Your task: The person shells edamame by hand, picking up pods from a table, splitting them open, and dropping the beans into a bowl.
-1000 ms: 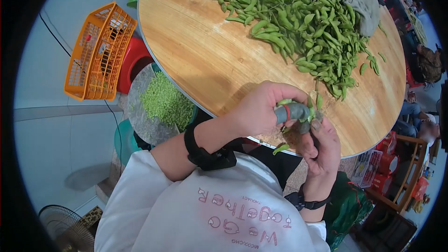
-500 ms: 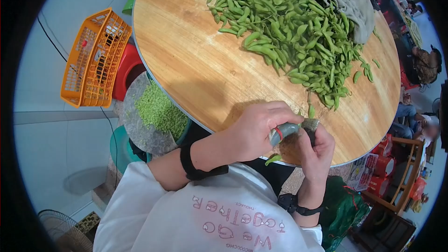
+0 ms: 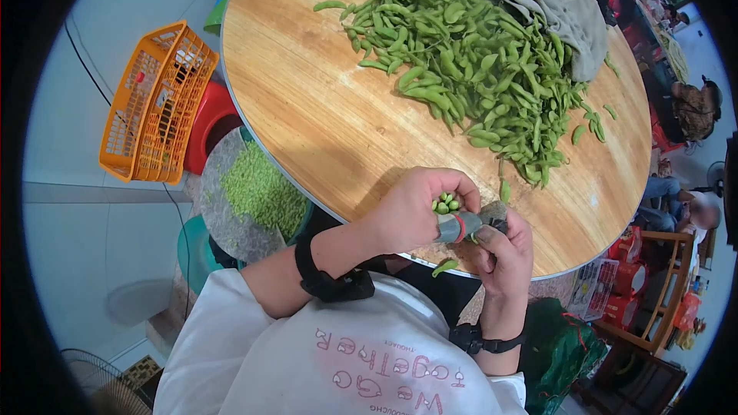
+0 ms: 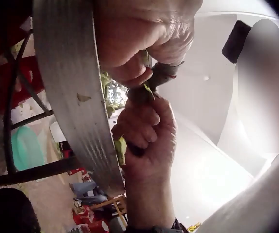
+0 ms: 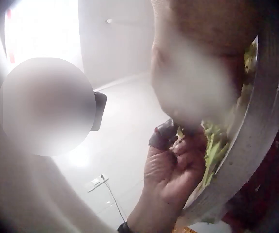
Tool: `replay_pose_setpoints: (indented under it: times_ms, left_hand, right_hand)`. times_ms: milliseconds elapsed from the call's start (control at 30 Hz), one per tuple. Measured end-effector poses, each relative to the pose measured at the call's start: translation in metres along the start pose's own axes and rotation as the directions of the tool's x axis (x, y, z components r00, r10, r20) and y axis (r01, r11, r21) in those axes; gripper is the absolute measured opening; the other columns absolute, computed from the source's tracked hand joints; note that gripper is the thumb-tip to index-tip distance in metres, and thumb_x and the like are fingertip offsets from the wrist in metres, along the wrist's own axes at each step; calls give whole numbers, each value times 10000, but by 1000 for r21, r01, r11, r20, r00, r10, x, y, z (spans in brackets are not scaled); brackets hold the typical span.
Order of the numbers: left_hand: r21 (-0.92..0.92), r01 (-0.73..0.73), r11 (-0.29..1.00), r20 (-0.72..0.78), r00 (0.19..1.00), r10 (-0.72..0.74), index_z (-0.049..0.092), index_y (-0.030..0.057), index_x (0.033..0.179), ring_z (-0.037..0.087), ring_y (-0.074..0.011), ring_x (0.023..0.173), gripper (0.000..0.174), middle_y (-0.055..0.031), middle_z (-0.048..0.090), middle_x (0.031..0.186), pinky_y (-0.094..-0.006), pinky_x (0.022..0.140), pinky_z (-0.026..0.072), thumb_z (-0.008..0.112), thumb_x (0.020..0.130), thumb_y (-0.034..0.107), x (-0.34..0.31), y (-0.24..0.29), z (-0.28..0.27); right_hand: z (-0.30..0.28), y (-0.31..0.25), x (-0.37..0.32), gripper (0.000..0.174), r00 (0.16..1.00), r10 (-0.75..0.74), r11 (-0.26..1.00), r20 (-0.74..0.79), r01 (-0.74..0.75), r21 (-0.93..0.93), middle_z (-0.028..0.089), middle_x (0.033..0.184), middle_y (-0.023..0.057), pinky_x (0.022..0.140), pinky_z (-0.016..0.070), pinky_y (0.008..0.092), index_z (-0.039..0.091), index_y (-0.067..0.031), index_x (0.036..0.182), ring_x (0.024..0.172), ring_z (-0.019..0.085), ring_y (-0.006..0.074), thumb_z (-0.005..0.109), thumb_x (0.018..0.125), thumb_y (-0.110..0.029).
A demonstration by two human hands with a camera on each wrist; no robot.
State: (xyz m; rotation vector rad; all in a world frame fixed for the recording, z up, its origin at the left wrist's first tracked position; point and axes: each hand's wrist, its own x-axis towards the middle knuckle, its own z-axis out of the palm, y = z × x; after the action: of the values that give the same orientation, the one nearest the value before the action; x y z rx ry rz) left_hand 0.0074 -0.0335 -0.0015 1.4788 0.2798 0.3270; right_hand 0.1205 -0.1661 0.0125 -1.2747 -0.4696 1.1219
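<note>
In the head view, the left hand (image 3: 411, 211) has its fingers curled round several green beans (image 3: 446, 203). Its thumb wears a grey cover with a red band (image 3: 460, 227) and points at the right hand. The right hand (image 3: 506, 255), with a dark cover on a finger, pinches a green pod (image 3: 473, 237) against that thumb; the pod is mostly hidden. From the left wrist, a bit of the pod (image 4: 149, 91) shows between the left hand (image 4: 142, 36) and right hand (image 4: 146, 131). From the right wrist, the left hand (image 5: 171, 167) is below the right hand (image 5: 197, 73).
A large heap of pods (image 3: 477, 69) lies on the round wooden table (image 3: 292, 92), partly under a grey cloth (image 3: 557, 0). One pod (image 3: 444, 267) is at the near edge. Left of the table are shelled beans (image 3: 265, 188) and an orange basket (image 3: 157, 104). A seated person is far right.
The left fingers have lifted away from the palm, and the beans inside now show. The grey-covered thumb has come down beside the right fingertips. The head view has shifted slightly.
</note>
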Motion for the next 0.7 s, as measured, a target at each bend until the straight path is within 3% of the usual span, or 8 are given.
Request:
replay_pose_setpoints:
  times_ms: [67, 167, 267, 333, 367, 467, 633, 700]
  left_hand:
    - [-231, -10, 973, 5, 1000, 11, 563, 31, 882, 522, -65, 796, 205, -8, 578, 852, -219, 740, 424, 666, 705, 16, -1, -2, 0]
    - [-226, -39, 973, -15, 999, 36, 558, 25, 893, 520, -62, 800, 208, -5, 572, 855, -229, 724, 431, 666, 715, 36, -1, 0, 0]
    - [41, -40, 998, -45, 998, 41, 533, 36, 951, 558, -104, 794, 271, -26, 595, 851, -240, 723, 437, 664, 715, 47, -7, 8, 0]
    - [185, -84, 979, -32, 995, 92, 517, 42, 976, 583, -154, 790, 302, -48, 606, 854, -261, 715, 451, 661, 711, 44, -12, 19, -1]
    - [325, -126, 937, -11, 991, 137, 501, 48, 1001, 608, -203, 787, 334, -70, 617, 856, -281, 707, 465, 658, 707, 42, -13, 22, 0]
    - [381, -79, 921, 63, 996, 60, 478, 56, 1029, 613, -293, 788, 382, -106, 620, 863, -325, 694, 486, 662, 695, 50, -17, 22, 6]
    - [526, -260, 810, 145, 966, 216, 512, 49, 1028, 616, -294, 771, 435, -108, 611, 852, -342, 671, 496, 689, 631, 44, -23, 17, 6]
    - [619, -537, 573, 263, 829, 493, 556, 40, 979, 610, -286, 746, 402, -107, 599, 828, -331, 657, 499, 703, 605, 49, -23, 14, 6]
  right_hand:
    - [2, 0, 0, 74, 999, 34, 984, 26, -38, 174, 489, 576, -1, 382, 260, 173, 540, 2, 831, 392, 357, 29, 524, 762, -20]
    - [-3, 2, -2, 98, 999, 22, 956, 47, -35, 290, 486, 593, 8, 369, 238, 176, 534, 7, 871, 373, 324, 37, 511, 795, -50]
    - [-14, 0, -4, 124, 985, 34, 991, 172, -55, 122, 498, 618, 5, 387, 242, 169, 531, -1, 873, 409, 349, 29, 516, 842, -120]
    - [-9, -5, -3, 194, 986, -81, 986, -149, 57, -159, 503, 617, 0, 422, 262, 161, 544, -4, 907, 458, 383, 31, 521, 875, -194]
    - [-3, -9, -4, 208, 990, -55, 987, -132, 34, -158, 517, 631, -12, 459, 292, 159, 562, -8, 926, 512, 416, 30, 550, 872, -208]
    - [1, -2, -7, 203, 999, -22, 966, -47, 9, -258, 527, 633, -22, 473, 312, 164, 574, -6, 940, 526, 430, 28, 587, 854, -190]
    - [-1, 0, -9, 144, 995, -75, 908, -67, 40, -416, 496, 581, -32, 428, 301, 172, 543, -26, 813, 481, 402, 17, 583, 859, -157]
    - [0, -5, -11, 139, 988, 156, 978, 14, -156, 136, 445, 544, -31, 369, 266, 187, 497, -48, 778, 406, 342, 27, 529, 886, -130]
